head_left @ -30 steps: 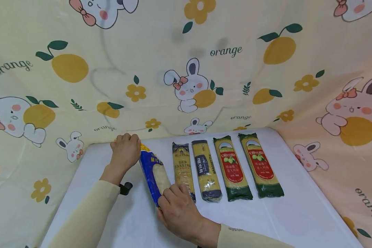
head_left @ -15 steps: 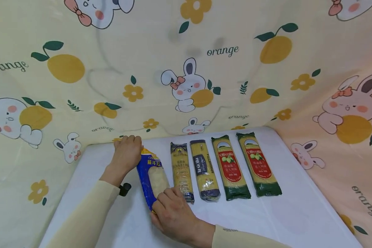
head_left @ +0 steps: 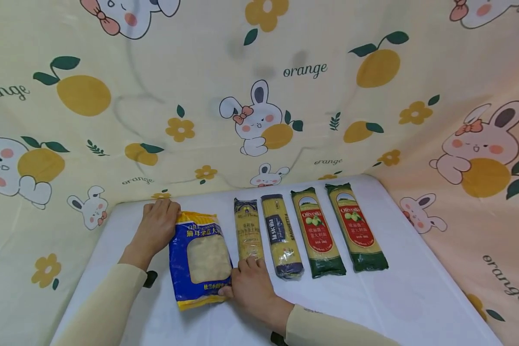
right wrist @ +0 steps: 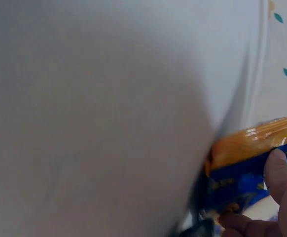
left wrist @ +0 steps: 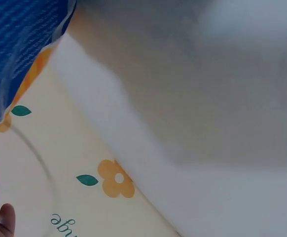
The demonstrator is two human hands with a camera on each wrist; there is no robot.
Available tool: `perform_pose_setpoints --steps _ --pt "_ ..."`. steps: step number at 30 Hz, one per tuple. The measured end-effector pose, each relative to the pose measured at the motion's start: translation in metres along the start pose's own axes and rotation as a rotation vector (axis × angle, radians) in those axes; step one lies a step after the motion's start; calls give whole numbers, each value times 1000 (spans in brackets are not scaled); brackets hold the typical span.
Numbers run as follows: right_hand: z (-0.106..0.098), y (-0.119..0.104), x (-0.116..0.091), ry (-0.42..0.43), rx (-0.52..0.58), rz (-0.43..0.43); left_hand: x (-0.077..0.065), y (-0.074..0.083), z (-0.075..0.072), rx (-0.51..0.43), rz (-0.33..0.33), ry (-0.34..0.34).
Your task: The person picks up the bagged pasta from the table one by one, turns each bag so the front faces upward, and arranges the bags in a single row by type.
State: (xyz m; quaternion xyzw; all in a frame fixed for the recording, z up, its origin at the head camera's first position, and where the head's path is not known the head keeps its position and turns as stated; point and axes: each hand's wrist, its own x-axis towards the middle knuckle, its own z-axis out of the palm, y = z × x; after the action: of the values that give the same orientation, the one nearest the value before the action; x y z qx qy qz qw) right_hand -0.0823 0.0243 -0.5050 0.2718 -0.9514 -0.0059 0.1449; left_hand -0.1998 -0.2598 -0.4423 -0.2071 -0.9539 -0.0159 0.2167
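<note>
A blue-and-yellow bag of pasta (head_left: 179, 269) with a clear window faces up on the left of the white table. My left hand (head_left: 159, 225) grips its upper left corner, the thumb hidden in the head view. At the lower right side, my right hand (head_left: 255, 288) pinches the bag; the right wrist view shows the thumb (right wrist: 279, 175) on the printed front and fingers behind. Blue wrapping of the bag (left wrist: 22, 54) fills the upper left of the left wrist view, with two fingertips below it. Right of the bag lies a spaghetti pack (head_left: 247, 226), partly covered by my right hand.
Farther right, a la sicilia spaghetti pack (head_left: 281, 235) and two green-ended Olivoila packs (head_left: 317, 226) (head_left: 354, 226) lie side by side. A rabbit-and-orange patterned cloth (head_left: 190, 86) rises behind and beside the white table (head_left: 415, 307).
The bag has turned from a steep tilt to facing up and shifted left. Both hands stay at its edges; my left hand has moved left. The spaghetti packs keep their places.
</note>
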Motion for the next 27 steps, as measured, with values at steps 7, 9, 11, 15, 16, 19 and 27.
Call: perform_pose_setpoints --steps 7,9,11,15,16,19,27 --pt "3 -7 11 7 40 -81 -5 -3 0 -5 -17 3" --pt "1 -7 15 -30 63 -110 -7 -4 0 -13 -25 1" --pt "-2 -7 18 -61 75 -137 -9 -4 1 -17 -38 -9" --pt "-4 -10 21 -77 59 -170 -8 -4 3 -29 -63 -26" --pt "-4 -10 22 -73 47 -174 -8 -4 4 -32 -66 -26" --pt "-5 -9 22 -58 24 -186 -6 -3 6 -29 -72 -7" --pt "-16 -8 14 -7 -48 -252 -2 2 16 45 -3 211"
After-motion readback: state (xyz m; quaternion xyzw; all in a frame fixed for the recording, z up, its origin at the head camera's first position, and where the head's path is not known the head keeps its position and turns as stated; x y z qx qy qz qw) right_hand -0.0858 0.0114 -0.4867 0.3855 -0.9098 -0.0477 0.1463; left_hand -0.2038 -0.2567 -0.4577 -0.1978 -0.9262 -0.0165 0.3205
